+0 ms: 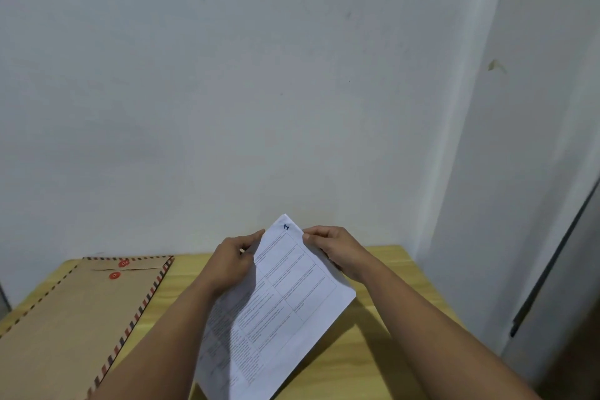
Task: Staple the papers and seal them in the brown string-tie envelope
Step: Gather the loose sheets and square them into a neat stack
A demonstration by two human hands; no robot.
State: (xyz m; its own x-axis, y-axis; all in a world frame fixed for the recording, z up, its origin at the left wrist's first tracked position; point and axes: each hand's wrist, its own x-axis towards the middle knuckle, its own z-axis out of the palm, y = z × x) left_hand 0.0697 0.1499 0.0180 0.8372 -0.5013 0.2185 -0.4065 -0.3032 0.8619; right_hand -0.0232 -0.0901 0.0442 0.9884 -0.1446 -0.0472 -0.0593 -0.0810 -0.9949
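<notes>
The papers (pixel 276 302) are held up off the wooden surface (pixel 373 351), turned so that 1 corner points away from the person, toward the wall. The left hand (pixel 238 256) pinches the left edge near that far corner, and the right hand (pixel 337 248) pinches the right edge opposite it; both are closed on the sheets. A blue handwritten mark sits just under the corner. The brown string-tie envelope (pixel 74 318) lies flat on the surface to the left, well apart from the papers, flap end toward the wall, with its 2 red buttons (pixel 114 275) showing; the flap looks to lie down.

The main risk is alignment. With only the top edges pinched, the lower part of the stack hangs free, and the sheets could fan apart or slide against each other, so a staple would catch some pages and miss others. It looks like more than 1 sheet, since a second layer of print shows at the lower left, but I cannot count them.

No stapler is in view, so 1 hand will have to let go to fetch it, and a single pinch may let the stack sag, twist or drop. Squaring the edges against the surface first would guard against that.
</notes>
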